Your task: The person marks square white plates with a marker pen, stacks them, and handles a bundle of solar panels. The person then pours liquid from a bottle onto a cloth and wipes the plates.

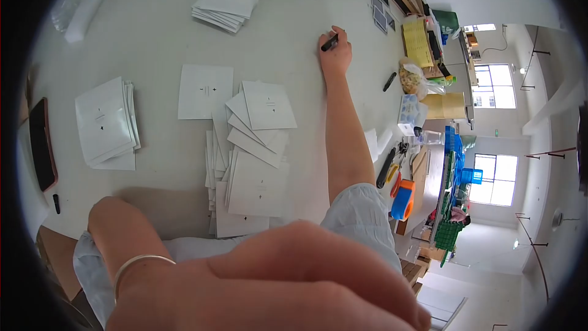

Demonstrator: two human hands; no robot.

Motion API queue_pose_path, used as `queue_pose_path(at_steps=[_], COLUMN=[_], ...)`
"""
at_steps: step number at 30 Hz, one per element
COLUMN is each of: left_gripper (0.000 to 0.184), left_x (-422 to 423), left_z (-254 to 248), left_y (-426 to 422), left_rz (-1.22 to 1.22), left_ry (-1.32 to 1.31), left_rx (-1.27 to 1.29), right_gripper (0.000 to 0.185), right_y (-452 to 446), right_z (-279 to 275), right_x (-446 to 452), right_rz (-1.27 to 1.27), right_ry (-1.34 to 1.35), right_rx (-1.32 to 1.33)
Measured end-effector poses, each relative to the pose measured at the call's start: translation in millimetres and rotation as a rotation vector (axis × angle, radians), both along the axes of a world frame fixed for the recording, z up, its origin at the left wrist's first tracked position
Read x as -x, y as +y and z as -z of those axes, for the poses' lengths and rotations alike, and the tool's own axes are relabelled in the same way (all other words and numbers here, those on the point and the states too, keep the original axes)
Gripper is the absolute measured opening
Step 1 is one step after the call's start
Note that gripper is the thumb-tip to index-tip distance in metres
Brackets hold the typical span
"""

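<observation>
My right hand (pixel 336 55) rests on the pale table beyond the paper piles, its fingers closed around a black marker pen (pixel 329 42). Very close to the lens, my left hand (pixel 288 288) fills the bottom of the view, a bracelet on its wrist. Its fingers look pressed together near the lower edge; whatever they hold, if anything, is hidden. In front of my body lies a spread, overlapping pile of white printed cards (pixel 260 178) with small black marks. One single card (pixel 206 92) lies flat beside it. A neater card stack (pixel 105 124) stands to the left.
More card stacks (pixel 226 1) lie at the far side. A phone (pixel 43 144) and a small black object (pixel 57 203) are at left. On the right are another black pen (pixel 389 81), a tissue box (pixel 409 112), an orange-and-blue tape roll (pixel 403 200) and bagged items (pixel 411 78).
</observation>
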State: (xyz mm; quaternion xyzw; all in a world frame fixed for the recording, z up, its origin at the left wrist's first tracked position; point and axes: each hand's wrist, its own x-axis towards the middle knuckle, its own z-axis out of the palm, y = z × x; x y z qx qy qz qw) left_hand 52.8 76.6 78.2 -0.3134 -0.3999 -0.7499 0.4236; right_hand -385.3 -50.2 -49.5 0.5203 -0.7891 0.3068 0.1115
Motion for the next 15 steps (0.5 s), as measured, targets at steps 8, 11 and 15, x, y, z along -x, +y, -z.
queue_pose_path(at_steps=[8, 11, 15], left_gripper=[0.058, 0.057, 0.055], left_x=[50.5, 55.6, 63.3], left_z=[-36.2, -41.6, -57.1], left_y=[-27.0, -23.8, -34.1], left_rz=[-0.077, -0.107, -0.172], left_ry=[0.092, 0.153, 0.204], left_rx=[0.023, 0.039, 0.050], right_gripper=[0.035, 0.035, 0.036], right_y=[-2.9, -1.5, 0.7], right_z=[9.3, 3.5, 1.8], right_x=[8.3, 3.6, 2.0], right_rz=[0.007, 0.022, 0.001], right_ry=[0.065, 0.030, 0.011], right_rx=[0.037, 0.014, 0.013])
